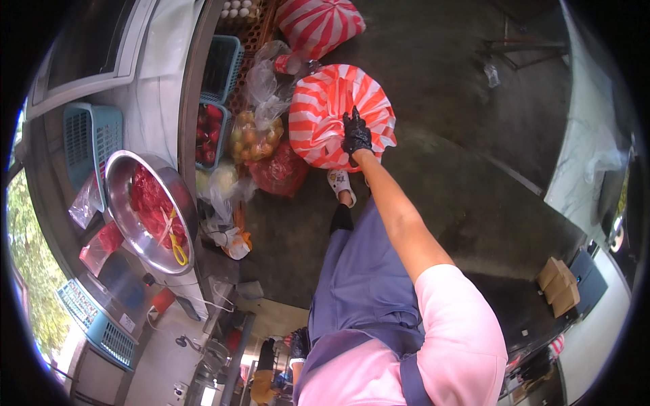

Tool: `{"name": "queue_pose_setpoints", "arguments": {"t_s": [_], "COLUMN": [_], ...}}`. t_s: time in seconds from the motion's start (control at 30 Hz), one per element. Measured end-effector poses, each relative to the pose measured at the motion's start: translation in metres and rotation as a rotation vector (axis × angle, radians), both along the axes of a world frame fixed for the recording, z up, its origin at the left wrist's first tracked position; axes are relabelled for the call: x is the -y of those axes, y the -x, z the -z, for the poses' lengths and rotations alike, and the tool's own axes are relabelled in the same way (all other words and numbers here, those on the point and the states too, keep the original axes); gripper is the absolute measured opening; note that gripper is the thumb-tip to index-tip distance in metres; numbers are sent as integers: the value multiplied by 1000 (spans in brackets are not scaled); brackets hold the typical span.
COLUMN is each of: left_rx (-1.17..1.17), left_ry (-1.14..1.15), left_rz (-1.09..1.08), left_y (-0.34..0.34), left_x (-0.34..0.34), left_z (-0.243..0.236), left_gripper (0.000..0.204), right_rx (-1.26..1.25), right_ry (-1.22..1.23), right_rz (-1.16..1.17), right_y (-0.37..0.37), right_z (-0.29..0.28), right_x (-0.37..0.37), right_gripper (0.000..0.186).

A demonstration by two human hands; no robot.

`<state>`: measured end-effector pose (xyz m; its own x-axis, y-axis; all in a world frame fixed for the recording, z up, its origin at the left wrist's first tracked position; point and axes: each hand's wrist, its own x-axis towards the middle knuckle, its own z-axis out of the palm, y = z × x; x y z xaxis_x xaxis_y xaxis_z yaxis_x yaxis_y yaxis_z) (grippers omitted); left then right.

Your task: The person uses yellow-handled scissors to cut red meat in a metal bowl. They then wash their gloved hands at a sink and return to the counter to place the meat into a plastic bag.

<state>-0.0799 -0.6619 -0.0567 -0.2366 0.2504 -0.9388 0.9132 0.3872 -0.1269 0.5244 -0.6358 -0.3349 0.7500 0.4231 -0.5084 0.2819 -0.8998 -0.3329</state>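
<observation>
Dark floor (460, 183) is stretching away on the right, running up to a pale wall (565, 162), with a scrap of clear plastic (491, 76) lying partway. On the left, the room is narrowing: the desk (161, 74) is running its long edge beside a row of bags and baskets.

And here, out in front, the black-gloved right hand (357, 135) is closing its grip on the gathered top of the red-and-white striped bag (318, 122), which is sitting full and round just beyond a white shoe (340, 184). The left hand (298, 344), gloved too, is hanging low beside the apron (369, 271); I cannot tell how far its grip is opening or whether it is holding anything.

Just left of the striped bag, a clear bag (254, 143) is holding round yellowish produce, and a red bag (281, 170) is slumping below it. A blue basket (222, 150) is carrying red produce. Up on the desk, a steel bowl (120, 196) is holding red shreds (149, 193), yellow-handled scissors (179, 252) lying inside.
</observation>
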Motion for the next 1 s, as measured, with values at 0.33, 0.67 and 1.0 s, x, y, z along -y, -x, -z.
{"name": "queue_pose_setpoints", "arguments": {"t_s": [0.33, 0.67, 1.0], "left_rx": [-98, -29, 118], "left_ry": [40, 76, 84], "left_rz": [-98, -26, 108], "left_y": [-11, -29, -54], "left_x": [35, 12, -34], "left_z": [6, 32, 61], "left_gripper": [25, 24, 24], "right_rx": [-77, -238, -559], "right_ry": [169, 523, -234], "right_rz": [-287, -507, -58], "right_y": [-10, -15, -37], "right_z": [65, 46, 11], "right_x": [-7, 20, 29], "right_gripper": [87, 30, 69]}}
